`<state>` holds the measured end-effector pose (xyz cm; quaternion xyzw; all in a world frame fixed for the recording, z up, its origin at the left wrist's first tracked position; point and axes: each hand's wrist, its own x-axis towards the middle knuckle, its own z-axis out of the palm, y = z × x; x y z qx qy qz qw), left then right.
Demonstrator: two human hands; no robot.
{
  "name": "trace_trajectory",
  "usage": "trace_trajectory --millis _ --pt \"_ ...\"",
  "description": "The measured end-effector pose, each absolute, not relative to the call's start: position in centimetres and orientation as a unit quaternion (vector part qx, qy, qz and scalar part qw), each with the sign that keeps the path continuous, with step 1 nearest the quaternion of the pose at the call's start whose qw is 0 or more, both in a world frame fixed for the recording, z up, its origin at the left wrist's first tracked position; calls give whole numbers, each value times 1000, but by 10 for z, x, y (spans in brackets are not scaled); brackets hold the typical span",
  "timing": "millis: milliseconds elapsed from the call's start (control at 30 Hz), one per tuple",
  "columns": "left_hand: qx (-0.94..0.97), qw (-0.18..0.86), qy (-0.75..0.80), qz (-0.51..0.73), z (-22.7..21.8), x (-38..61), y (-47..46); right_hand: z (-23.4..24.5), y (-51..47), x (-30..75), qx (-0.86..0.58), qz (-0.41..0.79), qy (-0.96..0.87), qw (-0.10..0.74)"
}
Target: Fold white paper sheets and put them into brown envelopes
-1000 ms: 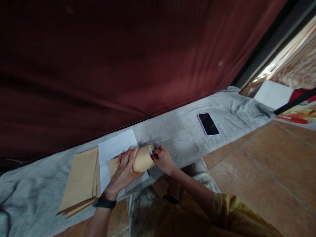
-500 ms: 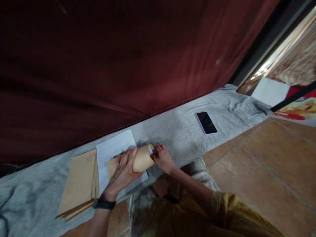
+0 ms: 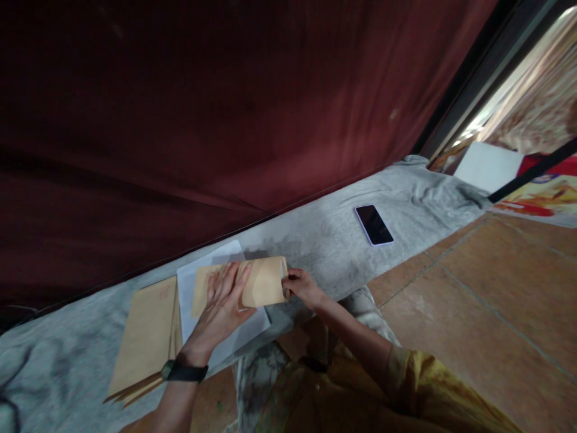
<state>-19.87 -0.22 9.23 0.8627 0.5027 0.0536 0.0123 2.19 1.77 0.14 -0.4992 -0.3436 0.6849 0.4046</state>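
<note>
A tan paper envelope (image 3: 265, 281) lies across a sheet of white paper (image 3: 188, 278), its right end lifted a little and a sliver of white showing at its mouth. My left hand (image 3: 225, 300) rests flat on the envelope's middle with the fingers stretched out. At the right end, the bent fingers of my right hand (image 3: 301, 286) grip the edge of the envelope's mouth; their tips are partly hidden. Beside the white paper, on the left, is a pile of tan envelopes (image 3: 146, 337).
A grey cloth (image 3: 315, 234) covers the long narrow surface. Farther right on it lies a phone (image 3: 374, 225) in a light purple case. A dark red curtain (image 3: 225, 120) hangs behind. Brown floor tiles (image 3: 451, 300) show at the right.
The envelope's right part was curled up and is now laid out flatter and longer. My right hand has shifted slightly to the right with its edge; my left hand stays on the envelope.
</note>
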Motion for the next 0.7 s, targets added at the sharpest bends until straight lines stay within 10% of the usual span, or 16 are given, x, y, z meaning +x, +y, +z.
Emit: trace_trajectory --millis 200,467,700 --pt "744 76 594 297 78 -164 -16 15 20 27 -482 675 -182 528" --pt "276 544 588 532 23 -80 -46 13 8 13 -440 653 -79 611" --pt "238 566 542 574 19 -65 -26 -3 4 11 -462 656 -112 586"
